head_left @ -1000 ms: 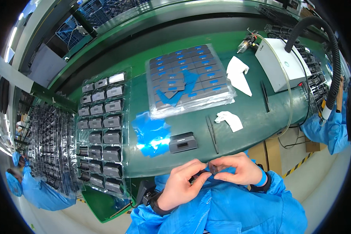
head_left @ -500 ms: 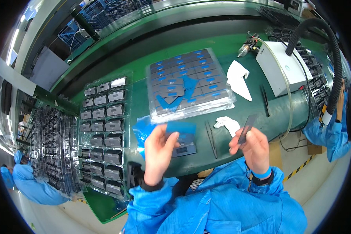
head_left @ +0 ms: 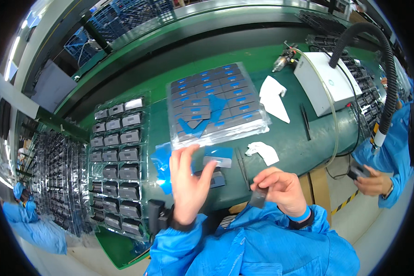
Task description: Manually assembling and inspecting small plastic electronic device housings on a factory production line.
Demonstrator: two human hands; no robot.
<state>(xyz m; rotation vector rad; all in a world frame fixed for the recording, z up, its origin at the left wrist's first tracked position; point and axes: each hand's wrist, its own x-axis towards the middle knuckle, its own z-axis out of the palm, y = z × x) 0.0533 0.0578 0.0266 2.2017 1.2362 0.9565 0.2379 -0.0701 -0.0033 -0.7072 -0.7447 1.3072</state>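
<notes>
My left hand is over the near part of the green bench, its fingers and thumb spread and nothing between them. Just past its thumb is a piece of blue film with a pale strip; whether it lies flat cannot be made out. Below that film a dark device rests on the bench, partly covered. My right hand, near the front edge, pinches a thin dark plate that tilts downward. Between the hands lies a pair of tweezers. A crumpled blue film sits left of my left hand.
A tray of grey plates with blue marks stands mid-bench. Another tray, of dark devices, is at left. White cloths, black tweezers and a white box with a black hose are to the right. Another person's hand holds a dark object.
My left hand has let go of the blue film and its fingers have spread. My right hand has lowered toward me and left, turning the dark plate downward. Another person's hand has appeared at right.
</notes>
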